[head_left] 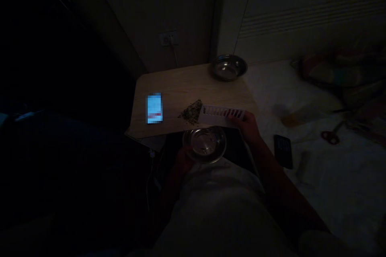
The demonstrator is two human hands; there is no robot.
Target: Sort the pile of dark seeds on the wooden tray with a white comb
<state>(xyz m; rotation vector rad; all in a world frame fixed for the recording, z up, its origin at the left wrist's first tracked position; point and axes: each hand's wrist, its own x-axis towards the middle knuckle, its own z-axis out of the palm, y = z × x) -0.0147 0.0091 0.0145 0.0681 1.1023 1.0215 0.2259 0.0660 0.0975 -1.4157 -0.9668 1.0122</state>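
My left hand (186,158) grips the left rim of a shiny metal bowl (221,150), held just below the front edge of a small wooden table (175,82). A few small bits lie inside that bowl. In my right hand (249,126) is a pale, flat piece with a row of slots (215,119), its left end touching a heap of small dark and light grains (190,113) on the tabletop. The heap lies above the bowl. Dim light hides the fingers of my left hand in part.
A second metal bowl (229,68) stands at the table's back right corner. A lit, blurred-out screen (154,108) lies at the left. On the white bedding (328,192) at right are a dark phone (283,151) and red-handled scissors (330,137). A cable hangs from the wall socket (168,39).
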